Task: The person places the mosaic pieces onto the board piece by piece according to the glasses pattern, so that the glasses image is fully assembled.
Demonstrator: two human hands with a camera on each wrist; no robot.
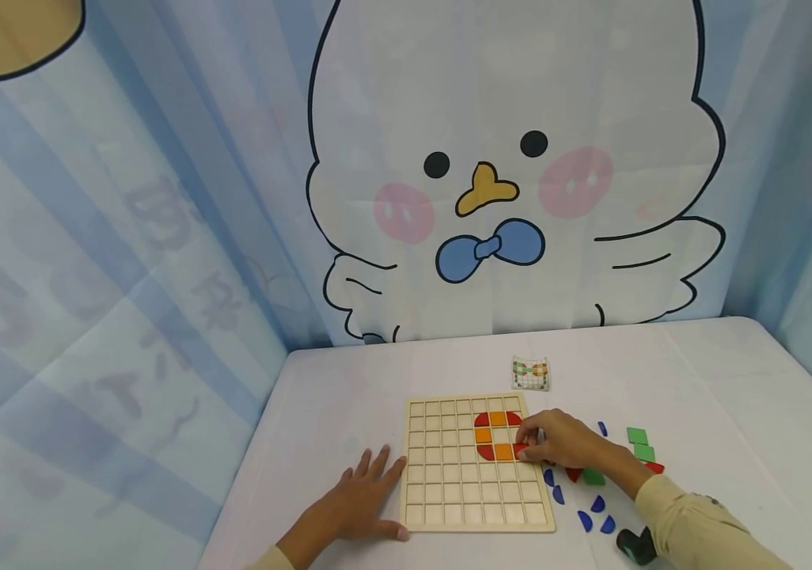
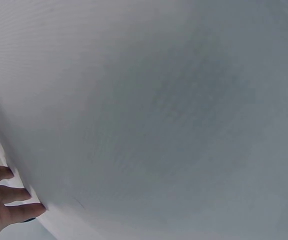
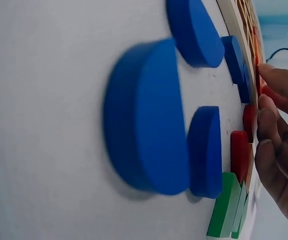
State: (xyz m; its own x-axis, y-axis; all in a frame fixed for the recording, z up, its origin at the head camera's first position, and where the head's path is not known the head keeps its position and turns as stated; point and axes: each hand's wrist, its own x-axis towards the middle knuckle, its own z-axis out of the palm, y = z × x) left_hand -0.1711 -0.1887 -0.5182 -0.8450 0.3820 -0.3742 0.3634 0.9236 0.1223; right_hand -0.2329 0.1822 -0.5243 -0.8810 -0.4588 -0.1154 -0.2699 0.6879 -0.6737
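My right hand point(image 1: 568, 439) is over the right edge of a wooden grid board point(image 1: 442, 492), its fingertips pinching a red block point(image 1: 519, 448) at the lower right of a ring of blocks. Red rounded corners, such as the red corner block point(image 1: 485, 452), and orange square blocks point(image 1: 503, 452) form that ring in the board's upper right. In the right wrist view the thumb and fingers point(image 3: 279, 82) come together at the board's edge, partly hiding the red block. My left hand point(image 1: 362, 503) lies flat with spread fingers, touching the board's left edge.
Several blue half-round blocks point(image 3: 159, 125) lie right of the board. Green square blocks point(image 1: 637, 435) and more red blocks point(image 3: 240, 155) are near my right forearm. A small pattern card point(image 1: 530, 374) is behind the board. A dark object point(image 1: 635, 546) sits by the right sleeve.
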